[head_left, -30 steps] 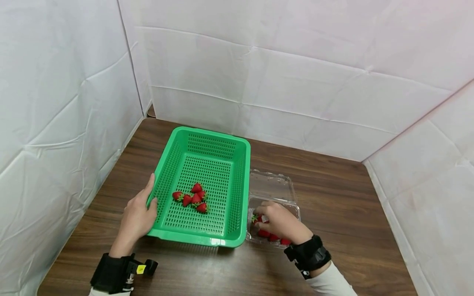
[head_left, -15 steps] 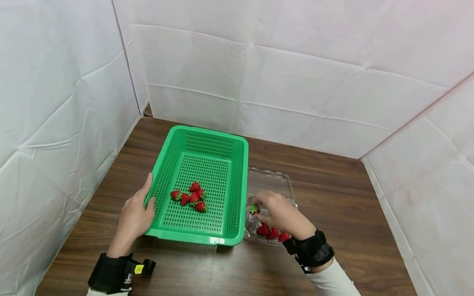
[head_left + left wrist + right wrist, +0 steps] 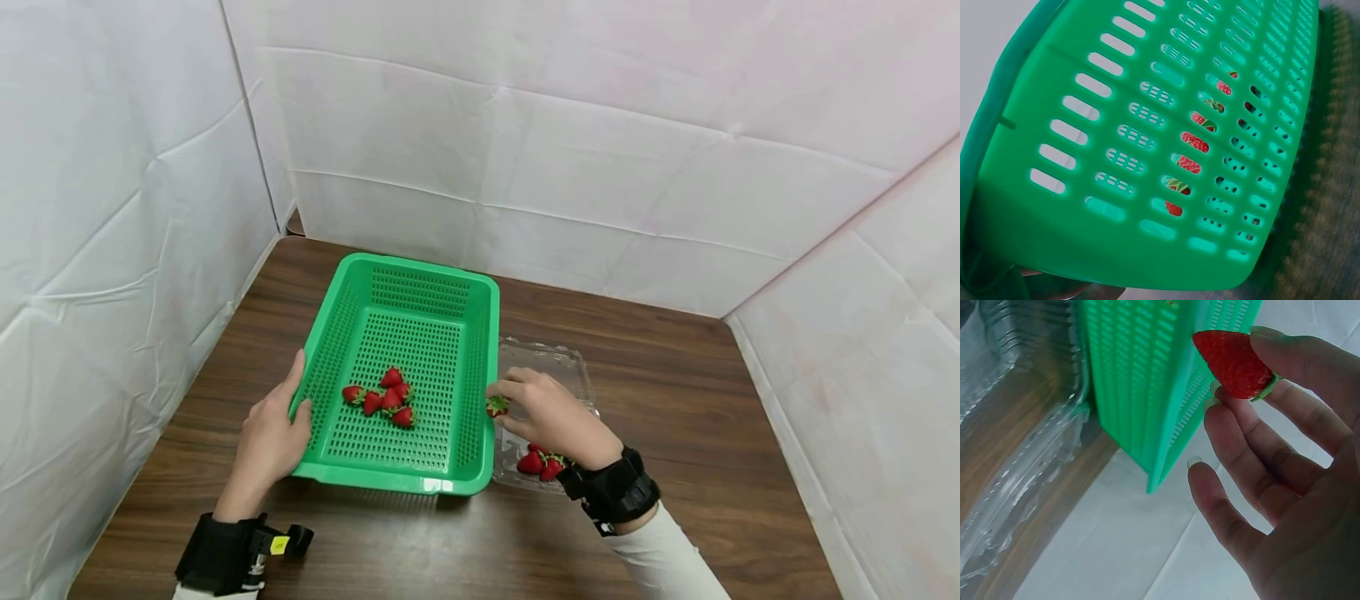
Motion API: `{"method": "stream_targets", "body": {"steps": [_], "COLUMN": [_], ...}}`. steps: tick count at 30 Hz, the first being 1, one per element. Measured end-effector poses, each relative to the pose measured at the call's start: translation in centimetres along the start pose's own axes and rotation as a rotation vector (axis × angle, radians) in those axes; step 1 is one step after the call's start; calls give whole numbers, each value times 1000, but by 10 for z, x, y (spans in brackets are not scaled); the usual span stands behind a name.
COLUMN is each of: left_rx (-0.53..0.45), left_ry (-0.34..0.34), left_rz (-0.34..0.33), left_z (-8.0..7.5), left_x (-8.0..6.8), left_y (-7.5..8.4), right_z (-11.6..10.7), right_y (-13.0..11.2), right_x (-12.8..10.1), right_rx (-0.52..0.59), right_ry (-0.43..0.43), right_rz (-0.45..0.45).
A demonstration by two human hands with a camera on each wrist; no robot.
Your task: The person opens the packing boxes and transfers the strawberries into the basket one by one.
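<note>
A green perforated basket [image 3: 465,300] sits on the wooden table and holds several strawberries [image 3: 381,397]; they show red through its slots [image 3: 1194,142] in the left wrist view. My left hand [image 3: 272,433] grips the basket's left rim. My right hand [image 3: 542,410] pinches one strawberry [image 3: 496,406] [image 3: 1232,361] at its fingertips, beside the basket's right wall [image 3: 1147,381]. Below that hand lies a clear plastic clamshell [image 3: 566,364] [image 3: 1016,456] with a few strawberries [image 3: 538,463] left in it.
White padded walls close in the table on the left, back and right. Bare wood [image 3: 675,400] stretches to the right of the clamshell and along the front edge.
My right hand has lifted one strawberry out of the clamshell and carried it left and up to the basket's right wall. The left hand keeps its hold on the basket rim.
</note>
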State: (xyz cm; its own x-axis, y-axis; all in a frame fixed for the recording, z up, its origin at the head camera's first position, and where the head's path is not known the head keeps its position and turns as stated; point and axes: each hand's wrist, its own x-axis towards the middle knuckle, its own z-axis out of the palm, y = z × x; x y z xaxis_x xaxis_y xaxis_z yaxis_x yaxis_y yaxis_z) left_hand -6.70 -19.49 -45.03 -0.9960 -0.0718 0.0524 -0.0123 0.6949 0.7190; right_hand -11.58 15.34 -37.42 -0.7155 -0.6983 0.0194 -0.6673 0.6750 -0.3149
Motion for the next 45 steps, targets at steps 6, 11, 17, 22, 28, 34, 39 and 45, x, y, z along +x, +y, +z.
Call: {"method": "stream_targets", "body": {"steps": [6, 11, 17, 22, 28, 34, 39, 45], "left_rx": [1, 1, 3, 4, -2, -4, -3, 1], "left_ry": [-8, -20, -30, -25, -21, 6, -1, -14], "left_rz": [-10, -19, -30, -28, -22, -11, -14, -22], "left_z": [0, -1, -2, -2, -1, 0, -1, -2], "left_x": [1, 1, 1, 1, 1, 2, 2, 1], "left_y": [0, 0, 1, 0, 0, -1, 0, 1], "right_z": [0, -2, -4, -3, -1, -1, 1, 7], "right_y": [-4, -9, -16, -18, -19, -21, -26, -33], "right_x": [12, 21, 36, 49, 65, 79, 90, 105], "right_rx": [-8, 7, 14, 24, 36, 23, 0, -42], "right_ry": [9, 15, 1, -23, -47, -73, -90, -128], "right_rz": [-28, -34, -17, -19, -33, 0, -10, -30]}}
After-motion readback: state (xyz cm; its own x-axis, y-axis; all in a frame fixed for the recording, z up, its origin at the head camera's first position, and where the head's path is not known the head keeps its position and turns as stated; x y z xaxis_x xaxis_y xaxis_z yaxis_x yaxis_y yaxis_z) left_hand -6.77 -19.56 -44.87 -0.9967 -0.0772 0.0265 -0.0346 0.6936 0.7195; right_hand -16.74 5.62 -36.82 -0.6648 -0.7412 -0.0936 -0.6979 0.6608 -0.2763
